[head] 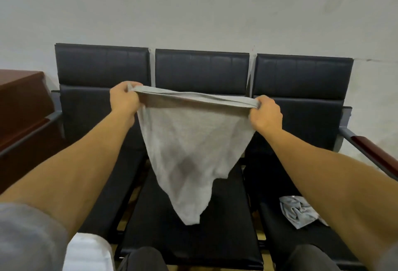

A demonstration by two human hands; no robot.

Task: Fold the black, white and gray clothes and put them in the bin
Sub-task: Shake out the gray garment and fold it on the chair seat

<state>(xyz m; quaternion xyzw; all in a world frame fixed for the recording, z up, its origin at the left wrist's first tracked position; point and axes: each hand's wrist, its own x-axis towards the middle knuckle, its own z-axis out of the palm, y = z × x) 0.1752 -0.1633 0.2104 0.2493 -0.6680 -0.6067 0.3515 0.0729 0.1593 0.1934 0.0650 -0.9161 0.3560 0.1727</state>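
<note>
A gray garment (189, 147) hangs in the air over the middle seat of a black three-seat bench (202, 70). My left hand (123, 98) grips its top edge at the left corner. My right hand (266, 113) grips the same edge at the right corner, so the edge is stretched taut between them. The cloth tapers down to a point above the middle seat cushion. A crumpled light gray-and-white garment (299, 211) lies on the right seat. A white item (88, 253) shows at the bottom left; I cannot tell whether it is cloth or a bin.
A dark wooden cabinet (21, 102) stands to the left of the bench. A wood-topped armrest (374, 152) juts out at the right end. A plain pale wall is behind the bench. My knees (142, 260) are at the bottom edge.
</note>
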